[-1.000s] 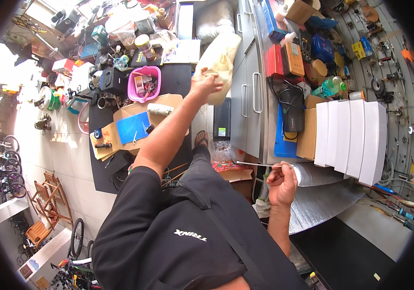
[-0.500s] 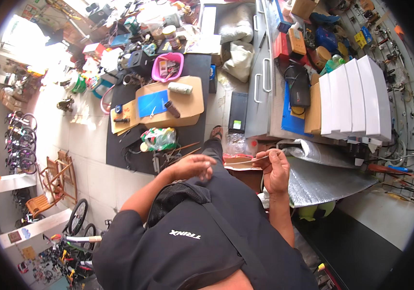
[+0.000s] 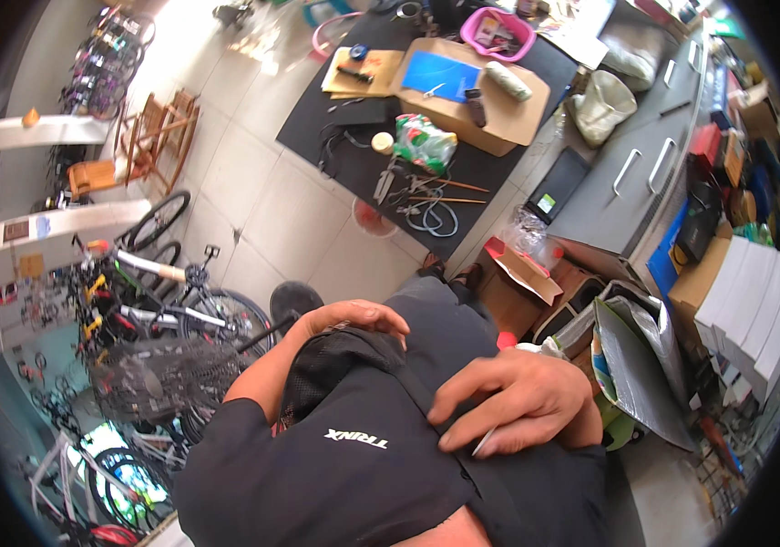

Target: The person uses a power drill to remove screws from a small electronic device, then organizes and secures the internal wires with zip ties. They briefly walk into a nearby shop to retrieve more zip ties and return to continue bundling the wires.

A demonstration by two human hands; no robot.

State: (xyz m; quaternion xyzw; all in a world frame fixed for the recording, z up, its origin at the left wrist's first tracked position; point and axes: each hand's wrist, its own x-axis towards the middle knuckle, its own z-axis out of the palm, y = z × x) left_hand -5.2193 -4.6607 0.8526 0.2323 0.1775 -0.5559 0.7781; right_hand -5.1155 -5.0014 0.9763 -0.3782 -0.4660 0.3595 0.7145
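My right hand (image 3: pixel 522 397) is in front of my dark shirt, over the diagonal strap (image 3: pixel 422 392). A thin pale stick-like piece (image 3: pixel 484 444) pokes out between its fingers; the rest of the piece is hidden by the hand. My left hand (image 3: pixel 358 316) hangs beside the black mesh panel (image 3: pixel 322 365) at my chest, its fingers loosely stretched and bent at the tips. Nothing shows in that hand.
Ahead stands a black table (image 3: pixel 308 128) with a cardboard box (image 3: pixel 536 87), a blue sheet (image 3: pixel 440 75), a pink basket (image 3: pixel 470 35) and cables. Bicycles (image 3: pixel 180 310) crowd the left, near a wooden chair (image 3: pixel 94 176). Grey drawers (image 3: pixel 604 173) and white boxes (image 3: pixel 750 292) line the right.
My view has turned left, bringing more bicycles in. My right hand has come in from the right side to my chest, keeping the thin piece. The left stays close to the mesh.
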